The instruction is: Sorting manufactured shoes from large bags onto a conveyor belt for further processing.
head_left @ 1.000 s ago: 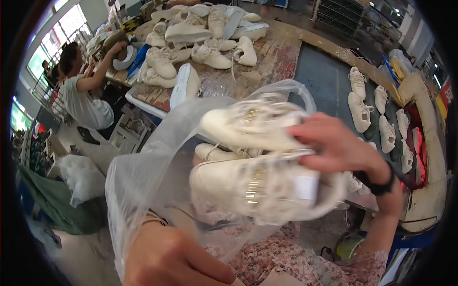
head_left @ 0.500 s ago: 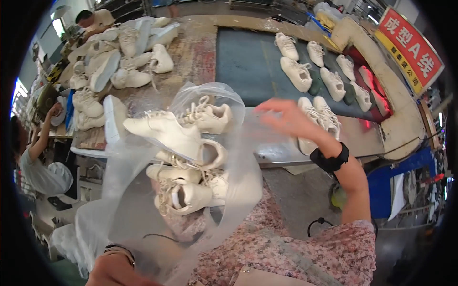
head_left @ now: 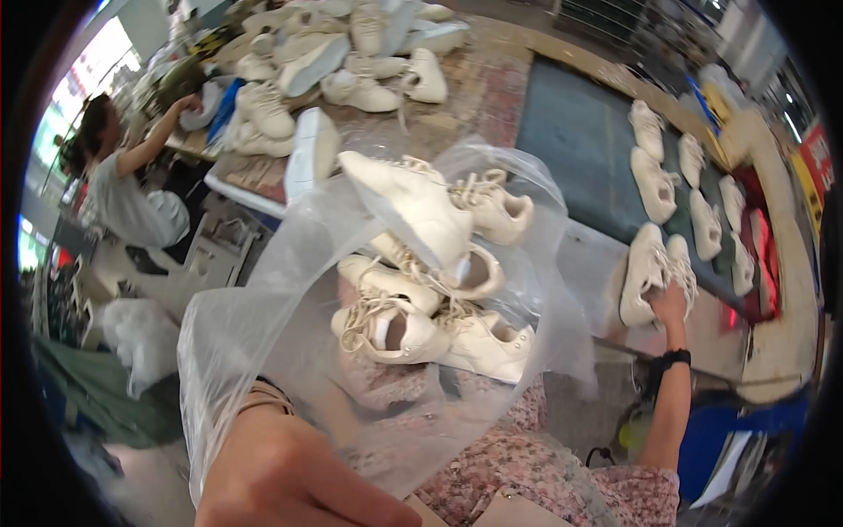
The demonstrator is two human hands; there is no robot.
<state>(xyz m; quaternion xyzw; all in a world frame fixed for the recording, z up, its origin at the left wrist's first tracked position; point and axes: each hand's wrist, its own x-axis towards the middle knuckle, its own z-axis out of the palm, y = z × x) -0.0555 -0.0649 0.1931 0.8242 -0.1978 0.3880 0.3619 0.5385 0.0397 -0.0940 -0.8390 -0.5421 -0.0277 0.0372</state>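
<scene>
A clear plastic bag (head_left: pixel 250 325) hangs wide at the table's front edge, with several cream lace-up sneakers (head_left: pixel 413 206) heaped in its mouth. My left hand (head_left: pixel 290 474) is large at the lower edge, fingers curled, the bag's film gathered round its wrist; its fingertips are partly out of view. Over on the right, my right hand (head_left: pixel 670 306) reaches to a pair of cream sneakers (head_left: pixel 645 272) standing side by side on the metal ledge. Its fingers are closed at their heel openings, partly hidden by the shoes.
More sneakers (head_left: pixel 360 88) lie piled on the worn table at the back left. Several others stand in rows on the dark conveyor belt (head_left: pixel 571 132), which runs to a red-lit opening (head_left: pixel 762 255). A seated co-worker (head_left: pixel 132 184) is at the far left.
My right hand has moved from above the ledge down onto the pair of sneakers. My left hand has come up and inward. The whole view has swung right.
</scene>
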